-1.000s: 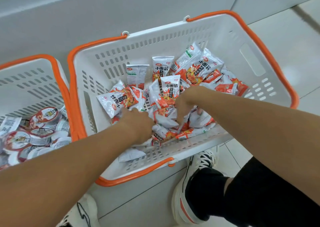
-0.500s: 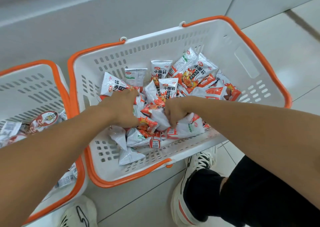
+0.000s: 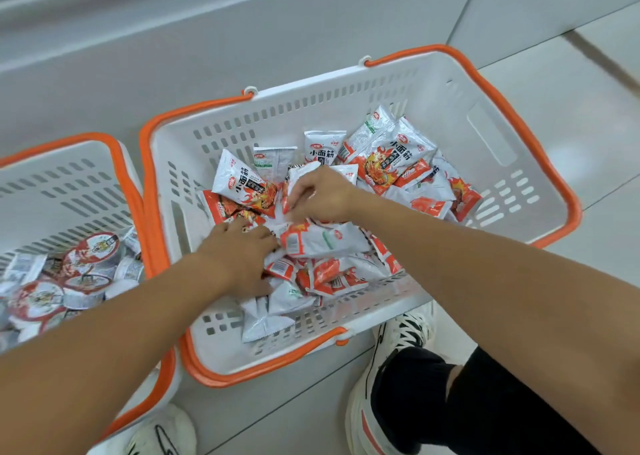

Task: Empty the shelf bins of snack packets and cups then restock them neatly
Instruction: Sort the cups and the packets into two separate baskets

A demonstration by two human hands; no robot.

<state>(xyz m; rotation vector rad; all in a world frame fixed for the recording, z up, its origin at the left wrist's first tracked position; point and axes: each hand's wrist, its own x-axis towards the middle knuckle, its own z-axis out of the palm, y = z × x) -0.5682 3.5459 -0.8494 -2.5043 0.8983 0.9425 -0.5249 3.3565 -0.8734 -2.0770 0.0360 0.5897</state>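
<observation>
A white basket (image 3: 346, 108) with an orange rim holds a loose pile of red-and-white snack packets (image 3: 391, 156). Both of my hands are inside it. My left hand (image 3: 242, 257) lies palm down on the middle of the pile, its fingers curled into packets underneath. My right hand (image 3: 325, 194) sits just behind it and pinches a packet (image 3: 298, 174) between thumb and curled fingers. A silver-white packet (image 3: 322, 243) lies between the two hands. To the left, a second white basket (image 3: 52, 184) holds several sealed snack cups (image 3: 93, 250) with red lids.
Both baskets stand on a pale tiled floor against a grey shelf base (image 3: 173, 56). My white shoes (image 3: 398, 336) and black trouser leg (image 3: 485, 402) are just in front of the right basket. A stray packet (image 3: 263, 323) lies near its front wall.
My left hand has moved from the left packets to the middle of the pile. My right hand has risen and shifted back, now pinching a packet. The view has tilted slightly.
</observation>
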